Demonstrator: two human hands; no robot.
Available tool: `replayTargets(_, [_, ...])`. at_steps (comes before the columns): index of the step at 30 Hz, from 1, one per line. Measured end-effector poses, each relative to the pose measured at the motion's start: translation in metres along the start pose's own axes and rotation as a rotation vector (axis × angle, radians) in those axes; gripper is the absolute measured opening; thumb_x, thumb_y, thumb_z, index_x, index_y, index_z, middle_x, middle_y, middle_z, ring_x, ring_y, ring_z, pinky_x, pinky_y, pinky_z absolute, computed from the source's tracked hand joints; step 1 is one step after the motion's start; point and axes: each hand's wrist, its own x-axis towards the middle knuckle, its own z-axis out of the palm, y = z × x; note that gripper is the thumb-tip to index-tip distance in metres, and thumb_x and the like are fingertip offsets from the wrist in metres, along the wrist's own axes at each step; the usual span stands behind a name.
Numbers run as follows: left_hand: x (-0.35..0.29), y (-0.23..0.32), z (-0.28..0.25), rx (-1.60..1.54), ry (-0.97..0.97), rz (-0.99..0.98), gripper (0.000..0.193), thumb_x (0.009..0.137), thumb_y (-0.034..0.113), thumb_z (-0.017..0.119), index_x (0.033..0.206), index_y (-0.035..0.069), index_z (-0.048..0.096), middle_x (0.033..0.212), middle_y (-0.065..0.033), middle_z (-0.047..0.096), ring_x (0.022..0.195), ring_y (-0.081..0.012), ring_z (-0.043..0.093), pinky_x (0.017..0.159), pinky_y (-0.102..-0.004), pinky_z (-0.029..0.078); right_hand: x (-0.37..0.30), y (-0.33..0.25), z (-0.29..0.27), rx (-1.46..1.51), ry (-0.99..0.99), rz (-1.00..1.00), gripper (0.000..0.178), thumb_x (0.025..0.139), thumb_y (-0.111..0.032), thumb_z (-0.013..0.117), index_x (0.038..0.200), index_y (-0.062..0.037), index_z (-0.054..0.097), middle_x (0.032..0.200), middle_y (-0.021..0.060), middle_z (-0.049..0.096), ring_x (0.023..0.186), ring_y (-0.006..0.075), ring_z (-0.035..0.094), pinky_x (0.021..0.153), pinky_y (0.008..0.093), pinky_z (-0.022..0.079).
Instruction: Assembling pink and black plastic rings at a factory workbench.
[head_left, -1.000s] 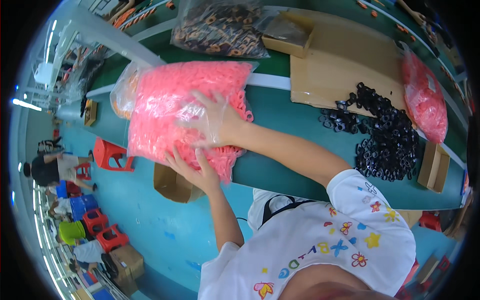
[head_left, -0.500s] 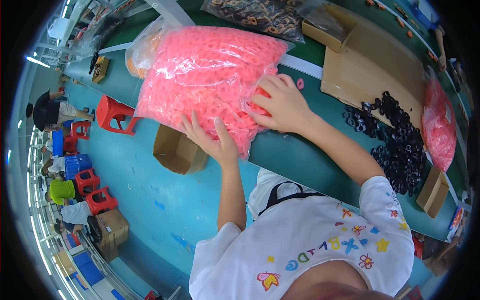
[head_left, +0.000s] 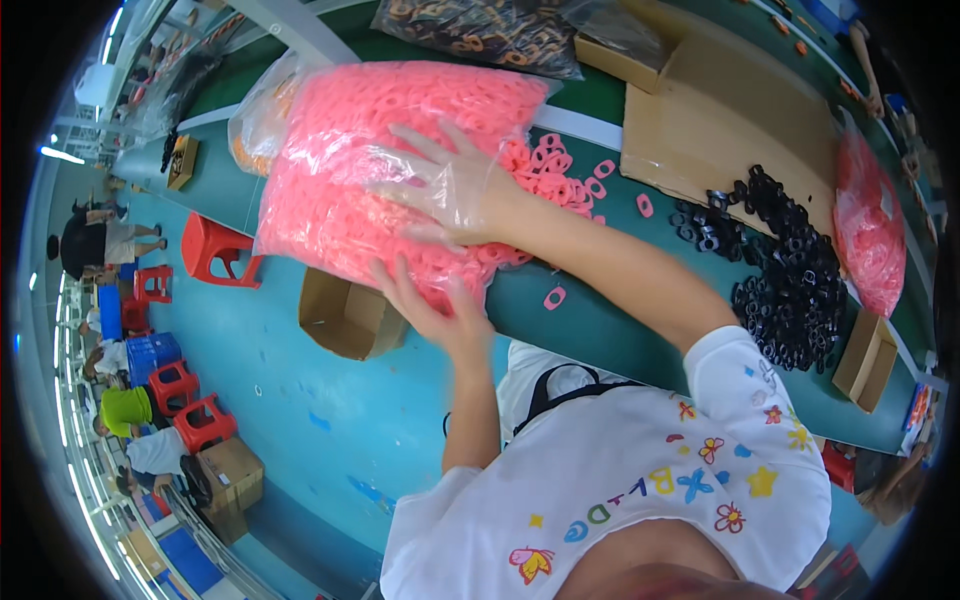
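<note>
A large clear plastic bag full of small pink plastic rings lies on the green table. My right hand reaches into its mouth; the film covers the fingers, which are spread over the rings. At the near edge of the bag is my left hand, fingers apart, slightly blurred, touching or close to the film. Loose pink rings have spilled out at the bag's right end, and a single pink ring lies nearer me on the table.
Right of me sit a heap of black plastic parts, a flat cardboard sheet, another pink bag and a small box. An open carton stands below the table edge, near a red stool. Several people work at far left.
My right hand has gone from gripping the bag's right end to spreading inside it, further left. Pink rings have spilled onto the table. My left hand has moved slightly down and right.
</note>
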Motion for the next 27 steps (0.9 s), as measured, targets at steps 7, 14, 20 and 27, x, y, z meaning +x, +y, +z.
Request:
replayTargets(7, [-0.047, 0.051, 0.016, -0.090, -0.620, 0.426, 0.035, 0.078, 0.003, 0.075, 0.112, 0.006, 0.078, 0.138, -0.0176, 0.059, 0.129, -0.0417, 0.059, 0.112, -0.0601, 0.042, 0.015, 0.010, 0.011, 0.059, -0.042, 0.090, 0.072, 0.085, -0.068, 0.068, 0.150, -0.0406, 0.055, 0.169, 0.0072, 0.035, 0.155, 0.0420, 0.029, 0.122, 0.0687, 0.023])
replayTargets(14, [-0.040, 0.041, 0.023, -0.055, -0.757, 0.517, 0.033, 0.079, 0.004, 0.075, 0.112, 0.005, 0.076, 0.128, -0.0161, 0.059, 0.125, -0.0371, 0.058, 0.108, -0.0574, 0.044, -0.009, 0.026, 0.000, 0.094, -0.008, 0.006, 0.051, 0.078, -0.055, 0.075, 0.120, -0.0260, 0.076, 0.146, 0.0128, 0.059, 0.133, 0.0371, 0.053, 0.108, 0.0546, 0.042])
replayTargets(20, [-0.039, 0.035, 0.037, 0.175, -0.820, 0.465, 0.036, 0.083, 0.002, 0.069, 0.119, 0.004, 0.072, 0.135, -0.0173, 0.058, 0.132, -0.0379, 0.052, 0.108, -0.0530, 0.043, -0.029, 0.031, -0.007, 0.160, 0.079, -0.069, 0.039, 0.076, -0.044, 0.076, 0.110, -0.0239, 0.077, 0.131, 0.0122, 0.066, 0.118, 0.0312, 0.061, 0.099, 0.0495, 0.046])
replayTargets(27, [-0.050, 0.024, 0.026, 0.112, -0.688, 0.398, 0.029, 0.081, 0.001, 0.071, 0.109, 0.005, 0.073, 0.125, -0.0121, 0.065, 0.121, -0.0339, 0.059, 0.099, -0.0476, 0.046, -0.061, 0.039, -0.031, 0.147, -0.012, -0.053, 0.029, 0.074, -0.036, 0.077, 0.098, -0.0196, 0.074, 0.121, 0.0098, 0.067, 0.113, 0.0290, 0.063, 0.097, 0.0481, 0.045])
